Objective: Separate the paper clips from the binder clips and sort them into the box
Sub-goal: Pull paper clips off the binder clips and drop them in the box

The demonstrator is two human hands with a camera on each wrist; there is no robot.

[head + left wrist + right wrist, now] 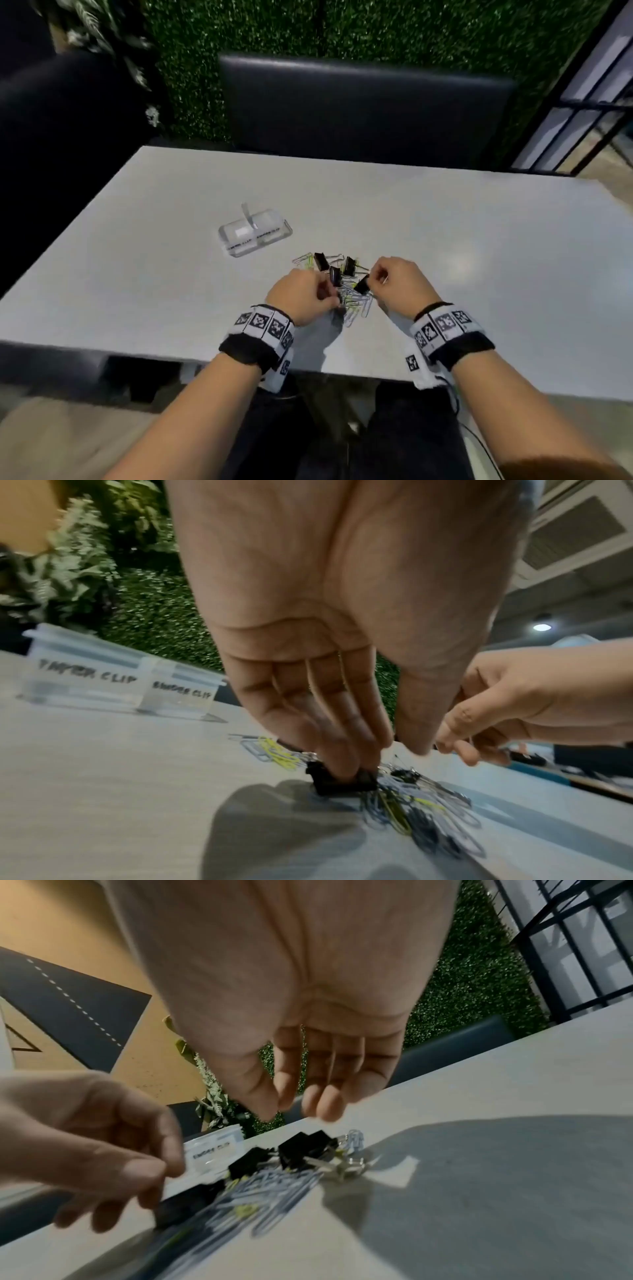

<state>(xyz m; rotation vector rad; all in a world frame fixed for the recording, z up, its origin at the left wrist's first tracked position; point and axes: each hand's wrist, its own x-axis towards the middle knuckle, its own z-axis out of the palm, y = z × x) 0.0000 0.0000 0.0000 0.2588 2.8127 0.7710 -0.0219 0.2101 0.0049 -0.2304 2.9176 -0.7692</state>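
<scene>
A mixed pile of silver and yellow paper clips (356, 306) and several black binder clips (321, 261) lies on the white table (479, 240). My left hand (329, 298) comes down on the pile's near left. Its curled fingers (342, 761) pinch a black binder clip (339, 783) that sits on the table. My right hand (375, 279) hovers over the pile's right side, and its loosely curled fingers (325, 1104) hold nothing that I can see. The clear two-part box (255, 233), labelled PAPER CLIP and BINDER CLIP (103, 680), stands beyond the pile to the left.
A dark bench (359, 102) and a green hedge wall stand behind the table. The table's front edge (205, 356) is just under my wrists. A window frame (582, 113) is at the far right.
</scene>
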